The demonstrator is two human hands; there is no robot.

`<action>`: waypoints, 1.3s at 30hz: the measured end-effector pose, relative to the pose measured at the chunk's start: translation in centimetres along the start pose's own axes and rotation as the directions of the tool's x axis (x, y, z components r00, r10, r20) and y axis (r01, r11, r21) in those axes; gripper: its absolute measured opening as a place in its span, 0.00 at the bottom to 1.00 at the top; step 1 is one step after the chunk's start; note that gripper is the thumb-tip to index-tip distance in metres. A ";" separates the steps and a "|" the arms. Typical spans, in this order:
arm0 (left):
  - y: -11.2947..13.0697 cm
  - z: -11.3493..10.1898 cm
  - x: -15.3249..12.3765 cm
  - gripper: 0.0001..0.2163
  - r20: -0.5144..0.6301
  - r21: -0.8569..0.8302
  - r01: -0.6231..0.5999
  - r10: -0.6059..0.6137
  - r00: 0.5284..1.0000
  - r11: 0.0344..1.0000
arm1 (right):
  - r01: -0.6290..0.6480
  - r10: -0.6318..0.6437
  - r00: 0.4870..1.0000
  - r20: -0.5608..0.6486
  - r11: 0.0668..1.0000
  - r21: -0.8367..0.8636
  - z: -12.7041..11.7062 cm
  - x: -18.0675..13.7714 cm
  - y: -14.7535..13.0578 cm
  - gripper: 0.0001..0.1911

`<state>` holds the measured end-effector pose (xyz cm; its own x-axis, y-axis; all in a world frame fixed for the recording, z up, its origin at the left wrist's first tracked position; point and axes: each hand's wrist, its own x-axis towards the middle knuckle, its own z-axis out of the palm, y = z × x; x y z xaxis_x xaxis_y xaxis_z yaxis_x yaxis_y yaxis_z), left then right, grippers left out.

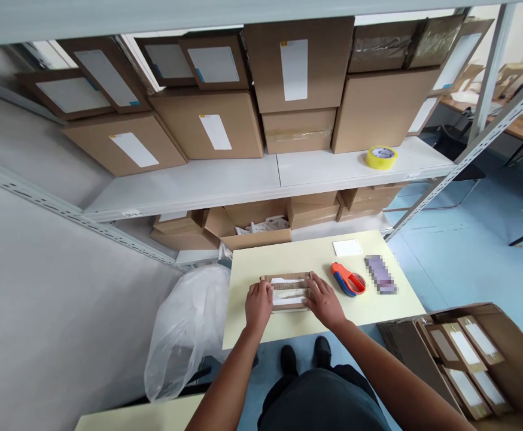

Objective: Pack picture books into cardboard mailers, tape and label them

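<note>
While a small cardboard box (pixel 288 293) lies on the bench (pixel 255 260) just below the frame's centre, the left hand (pixel 259 302) holds its left end and the right hand (pixel 325 301) its right. An orange-and-blue tape dispenser (pixel 343 278) sits to the right; yellow tape (pixel 382 164) lies on the shelf (pixel 324 166), upper right.

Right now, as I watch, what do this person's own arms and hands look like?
The left hand and right hand are ordinary human hands, without gloves. The forearms are bare and slender, with no sleeves, watch or cables showing. A dark top covers the body.
</note>
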<state>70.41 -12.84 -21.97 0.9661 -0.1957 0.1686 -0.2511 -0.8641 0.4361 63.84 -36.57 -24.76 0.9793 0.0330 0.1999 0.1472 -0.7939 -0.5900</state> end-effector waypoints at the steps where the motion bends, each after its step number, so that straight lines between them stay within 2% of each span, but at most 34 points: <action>1: 0.0 0.1 -0.1 0.07 0.009 0.000 0.020 -0.020 1.000 1.000 | 0.051 -0.050 0.999 0.020 0.998 -0.029 0.0 0.1 -0.1 0.29; 5: 0.1 0.5 -0.1 0.07 0.024 -0.006 0.056 -0.056 0.998 0.998 | 0.061 -0.057 0.997 0.043 0.995 -0.083 0.6 0.2 -0.2 0.25; 14: 0.5 1.3 -0.7 0.04 -0.089 -0.087 0.116 -0.124 0.988 0.989 | 0.055 -0.054 0.998 0.022 0.996 -0.067 1.3 0.2 0.4 0.25; 16: 0.4 1.5 -0.7 0.07 -0.129 -0.113 0.130 -0.144 0.981 0.985 | 0.076 -0.075 0.997 0.018 0.996 -0.054 1.2 0.4 0.5 0.26; 19: 0.3 1.9 -0.4 0.17 -0.153 -0.186 0.161 -0.190 0.970 0.969 | 0.098 -0.098 0.995 0.017 0.995 -0.030 1.2 0.7 0.7 0.27; 22: 0.0 2.4 0.0 0.25 -0.082 -0.279 0.268 -0.301 0.950 0.922 | 0.098 -0.098 0.995 0.027 0.995 -0.015 1.1 0.8 0.7 0.27; 26: -0.4 2.9 0.3 0.28 0.006 -0.290 0.422 -0.439 0.898 0.859 | 0.106 -0.105 0.994 0.035 0.994 -0.028 1.1 1.2 0.5 0.26; 32: -0.3 2.7 0.8 0.43 0.101 -0.216 0.519 -0.509 0.855 0.827 | 0.117 -0.116 0.993 0.029 0.992 -0.044 1.4 1.6 0.1 0.25; 36: 0.2 2.0 1.1 0.37 0.147 -0.163 0.518 -0.498 0.854 0.840 | 0.107 -0.105 0.994 0.036 0.993 -0.048 1.5 1.7 -0.1 0.25; 39: 0.4 1.8 1.2 0.30 0.151 -0.129 0.547 -0.529 0.835 0.827 | 0.096 -0.093 0.995 0.046 0.994 -0.056 1.3 1.8 -0.3 0.27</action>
<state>71.61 -14.24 -23.18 0.9488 0.2232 -0.2235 0.3128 -0.7622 0.5668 65.76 -35.48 -25.29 0.9666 0.1346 0.2182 0.2323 -0.8198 -0.5234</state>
